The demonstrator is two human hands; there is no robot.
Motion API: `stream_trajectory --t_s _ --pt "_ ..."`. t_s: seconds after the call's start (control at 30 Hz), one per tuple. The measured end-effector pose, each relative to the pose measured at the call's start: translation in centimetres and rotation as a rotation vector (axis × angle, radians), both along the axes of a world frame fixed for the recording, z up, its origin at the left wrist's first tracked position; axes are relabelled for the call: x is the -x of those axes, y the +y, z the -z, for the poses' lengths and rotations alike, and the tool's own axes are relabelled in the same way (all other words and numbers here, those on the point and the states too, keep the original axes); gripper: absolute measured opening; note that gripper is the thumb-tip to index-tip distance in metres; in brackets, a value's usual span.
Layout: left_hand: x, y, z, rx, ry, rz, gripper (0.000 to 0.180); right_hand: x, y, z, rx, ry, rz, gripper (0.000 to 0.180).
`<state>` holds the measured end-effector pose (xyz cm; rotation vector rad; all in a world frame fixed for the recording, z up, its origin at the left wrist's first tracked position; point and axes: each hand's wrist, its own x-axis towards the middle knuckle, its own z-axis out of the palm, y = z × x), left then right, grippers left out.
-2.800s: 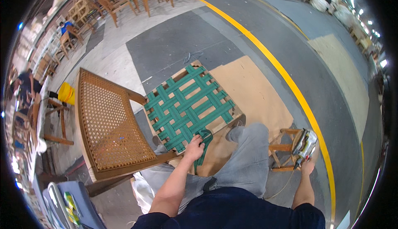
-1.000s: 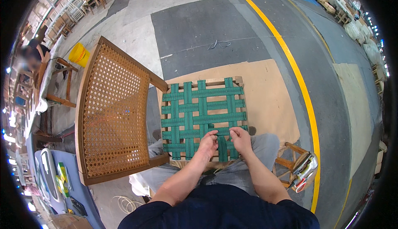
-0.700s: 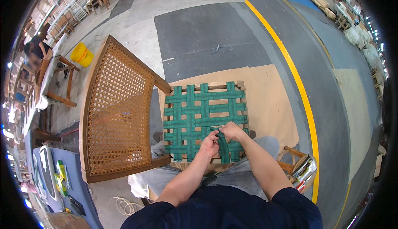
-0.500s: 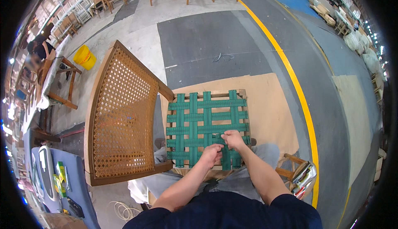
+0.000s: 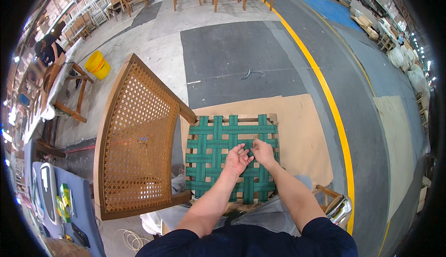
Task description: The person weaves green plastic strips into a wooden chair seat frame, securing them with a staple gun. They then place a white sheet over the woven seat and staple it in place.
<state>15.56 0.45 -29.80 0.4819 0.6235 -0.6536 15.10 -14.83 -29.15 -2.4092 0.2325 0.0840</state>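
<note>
A wooden chair with a woven cane back stands in front of me, its backrest to the left. Green webbing straps cross over and under each other on its seat frame. My right hand pinches the green strap that runs away from me right of the seat's middle; its held end is hidden by the fingers. Beside it, my left hand is turned palm up above the webbing, fingers loosely curled and apart, with nothing visible in it. Its fingertips are close to the right hand.
Brown sheet lies under the chair. At left, a blue padded surface carries tools and a yellow-green box. A yellow bucket stands near a person at a bench. A small wooden stool is at my right.
Both hands have moved farther from me along the strap, toward the seat's middle. The left hand has turned from closed to palm up with its fingers loosened. The view has tilted slightly.
</note>
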Motion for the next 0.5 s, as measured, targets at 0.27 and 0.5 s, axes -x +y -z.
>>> stream_trajectory --t_s 0.27,0.5 --pt "-1.6 -2.3 1.3 0.096 0.047 -0.191 0.033 -0.8 0.2 0.7 -0.102 0.068 0.134 0.020" --pt "-2.4 -4.2 1.6 0.102 0.086 -0.233 0.033 -4.8 -1.2 0.5 -0.023 0.214 0.129 0.025"
